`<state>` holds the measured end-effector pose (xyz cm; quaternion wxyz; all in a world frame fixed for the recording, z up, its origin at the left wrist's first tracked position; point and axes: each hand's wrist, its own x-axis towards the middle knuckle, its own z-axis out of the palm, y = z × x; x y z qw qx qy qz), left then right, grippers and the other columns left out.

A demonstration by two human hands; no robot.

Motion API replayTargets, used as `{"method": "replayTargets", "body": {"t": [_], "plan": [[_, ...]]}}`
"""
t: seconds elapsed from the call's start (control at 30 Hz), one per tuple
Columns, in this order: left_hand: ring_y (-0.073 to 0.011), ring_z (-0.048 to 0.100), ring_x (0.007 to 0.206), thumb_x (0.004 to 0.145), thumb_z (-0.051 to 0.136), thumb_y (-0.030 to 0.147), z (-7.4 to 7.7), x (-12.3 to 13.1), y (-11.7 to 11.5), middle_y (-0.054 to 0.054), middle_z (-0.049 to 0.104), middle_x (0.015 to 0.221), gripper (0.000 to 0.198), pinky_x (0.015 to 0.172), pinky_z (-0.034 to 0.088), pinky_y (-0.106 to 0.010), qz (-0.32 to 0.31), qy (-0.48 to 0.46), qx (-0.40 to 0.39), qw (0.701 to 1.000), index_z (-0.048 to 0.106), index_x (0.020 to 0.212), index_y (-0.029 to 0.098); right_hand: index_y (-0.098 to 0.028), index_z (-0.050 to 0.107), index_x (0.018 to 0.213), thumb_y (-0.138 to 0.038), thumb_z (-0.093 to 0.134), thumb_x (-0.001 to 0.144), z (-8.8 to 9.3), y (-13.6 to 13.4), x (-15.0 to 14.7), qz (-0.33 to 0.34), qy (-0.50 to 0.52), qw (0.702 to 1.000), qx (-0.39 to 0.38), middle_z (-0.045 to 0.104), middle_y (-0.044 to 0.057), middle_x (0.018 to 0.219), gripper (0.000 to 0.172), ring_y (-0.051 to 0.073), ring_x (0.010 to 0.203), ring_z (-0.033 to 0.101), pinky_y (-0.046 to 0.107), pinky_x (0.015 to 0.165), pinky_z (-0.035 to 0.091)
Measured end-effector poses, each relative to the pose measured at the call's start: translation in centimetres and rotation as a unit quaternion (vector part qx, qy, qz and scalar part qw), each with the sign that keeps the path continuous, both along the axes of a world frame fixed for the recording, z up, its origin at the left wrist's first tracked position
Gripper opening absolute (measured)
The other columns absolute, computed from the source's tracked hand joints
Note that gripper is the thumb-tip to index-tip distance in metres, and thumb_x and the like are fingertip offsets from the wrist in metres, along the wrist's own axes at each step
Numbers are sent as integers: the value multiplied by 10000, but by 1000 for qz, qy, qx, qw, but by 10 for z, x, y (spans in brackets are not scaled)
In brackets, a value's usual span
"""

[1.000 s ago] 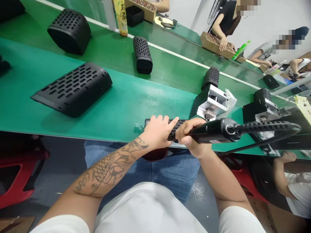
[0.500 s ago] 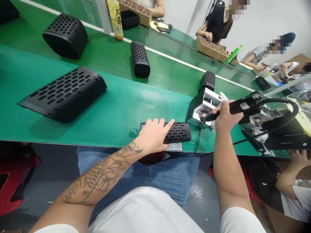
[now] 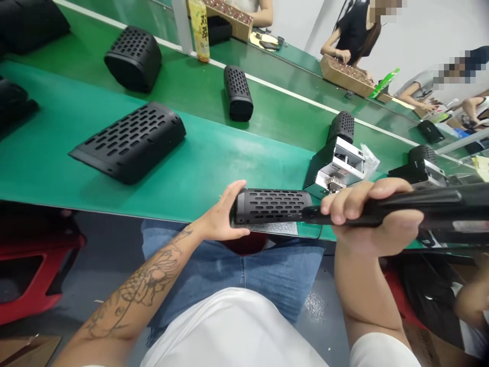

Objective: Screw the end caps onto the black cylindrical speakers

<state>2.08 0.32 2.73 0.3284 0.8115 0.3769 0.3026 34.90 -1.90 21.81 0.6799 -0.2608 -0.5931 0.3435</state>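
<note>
A black slotted casing (image 3: 273, 204) lies lengthwise near the bench's front edge, perforated face up. My left hand (image 3: 221, 216) clasps its left end, fingers along the far side and thumb along the near side. In my right hand (image 3: 367, 216) is a black electric screwdriver (image 3: 439, 204), held level with its tip pointing left. That tip overlaps the casing's right part; whether it touches is not clear. Just behind the right hand stands a silver and black screw feeder (image 3: 336, 165). A shiny silvery sheet (image 3: 280, 228) shows beneath the casing.
Another slotted casing (image 3: 132, 142) lies at left on the green bench (image 3: 214, 153). Farther back stand a wide black casing (image 3: 133, 58), a narrower one (image 3: 239, 94) and one behind the feeder (image 3: 341, 126). A yellow bottle (image 3: 199, 30) is by a post. Co-workers sit opposite and at right.
My right hand has brought the screwdriver from the feeder left and nearer, over the casing. My left hand has slid from the casing's top to its left end. The view has shifted slightly.
</note>
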Motion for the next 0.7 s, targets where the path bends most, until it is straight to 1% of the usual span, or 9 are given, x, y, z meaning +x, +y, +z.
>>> {"method": "replayTargets", "body": {"t": [0.07, 0.13, 0.2, 0.27, 0.4, 0.5, 0.6, 0.7], "plan": [[-542, 428, 1968, 893, 1115, 402, -4, 7, -4, -304, 373, 2070, 1571, 1590, 443, -769, 11, 2, 4, 1000, 97, 2086, 310, -342, 793, 1022, -726, 945, 1106, 1, -8, -31, 74, -8, 997, -5, 630, -97, 623, 421, 155, 385, 519, 362, 483, 610], [-519, 464, 1955, 902, 1102, 344, -4, 14, -6, -290, 425, 2041, 1512, 1592, 457, -745, 20, -4, 16, 1000, 140, 2069, 318, -336, 773, 1014, -698, 965, 1103, 0, -8, -58, 115, -14, 993, -9, 646, -102, 622, 420, 147, 385, 532, 353, 494, 618], [-491, 511, 1931, 924, 1075, 305, -2, 19, -6, -280, 462, 2019, 1431, 1586, 482, -714, 25, -12, 22, 999, 186, 2045, 316, -330, 749, 1010, -692, 998, 1080, -4, -6, -79, 122, -21, 992, -18, 666, -108, 618, 445, 142, 386, 552, 339, 493, 622], [-473, 537, 1916, 937, 1061, 298, -1, 22, -6, -277, 486, 2002, 1364, 1576, 504, -692, 28, -22, 24, 999, 234, 2022, 301, -326, 734, 1014, -718, 1016, 1057, -9, -3, -91, 114, -31, 992, -32, 674, -112, 606, 485, 143, 385, 563, 334, 489, 630], [-465, 554, 1906, 943, 1065, 345, 0, 25, -5, -276, 518, 1982, 1315, 1563, 522, -688, 30, -32, 17, 999, 295, 2008, 283, -325, 767, 1044, -751, 1012, 1040, -26, 2, -98, 104, -65, 992, -35, 705, -97, 622, 492, 164, 408, 592, 369, 509, 660], [-470, 571, 1890, 943, 1054, 352, 3, 26, -5, -270, 533, 1983, 1303, 1542, 539, -710, 30, -33, 1, 999, 314, 2014, 284, -316, 797, 1070, -707, 1013, 1054, -38, 4, -96, 102, -81, 991, -33, 743, -79, 669, 446, 170, 452, 633, 377, 552, 666], [-473, 571, 1885, 957, 1059, 394, 6, 26, -5, -275, 540, 1981, 1285, 1518, 563, -707, 28, -31, 1, 999, 344, 2018, 269, -312, 794, 1060, -640, 1015, 1078, -42, 6, -95, 119, -89, 988, -39, 747, -79, 697, 396, 162, 479, 656, 360, 570, 649], [-468, 598, 1860, 970, 1069, 403, 2, 26, -4, -277, 545, 1976, 1315, 1496, 586, -699, 25, -34, 22, 999, 313, 2039, 288, -313, 746, 992, -659, 1014, 1070, -41, 7, -95, 134, -104, 984, -60, 694, -86, 666, 445, 157, 475, 613, 353, 545, 623]]}}
